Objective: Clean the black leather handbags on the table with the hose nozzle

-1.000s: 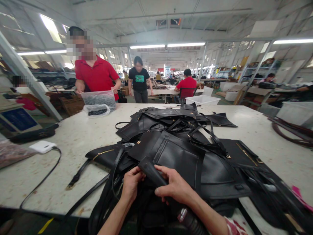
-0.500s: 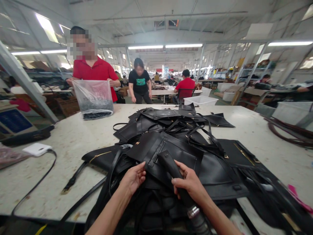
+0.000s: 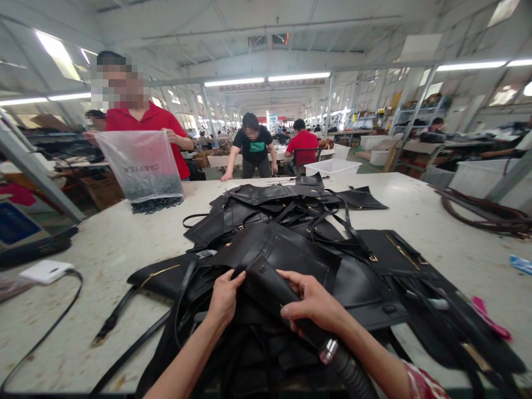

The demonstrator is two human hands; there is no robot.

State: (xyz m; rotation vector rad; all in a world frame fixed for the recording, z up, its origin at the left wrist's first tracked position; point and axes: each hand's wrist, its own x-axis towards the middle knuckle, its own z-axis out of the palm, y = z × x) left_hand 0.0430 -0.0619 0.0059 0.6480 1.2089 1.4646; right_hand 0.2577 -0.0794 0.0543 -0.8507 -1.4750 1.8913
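My right hand [image 3: 307, 302] is wrapped round a black hose nozzle [image 3: 272, 282], which has a metal clamp and a ribbed hose [image 3: 351, 366] running down toward me. With thumb and fingers closed, my left hand [image 3: 224, 293] pinches the edge of a black leather bag panel [image 3: 245, 246] beside the nozzle's tip. That panel lies tilted on top of a heap of black leather bags [image 3: 366, 288] with straps and gold zips. The nozzle's mouth is close to the panel; whether they touch I cannot tell.
The heap covers the middle of the white table [image 3: 100, 244]. A white box with a cable [image 3: 45, 271] sits left, coiled brown strips [image 3: 482, 213] right. Across the table, a person in red holds a clear bag of small dark pieces [image 3: 143, 172]; another person [image 3: 253, 147] leans over the table.
My left hand has closed on the panel's edge. The nozzle has moved left toward it. The red-clad person's bag has tilted, and the person in black leans lower, a hand on the table.
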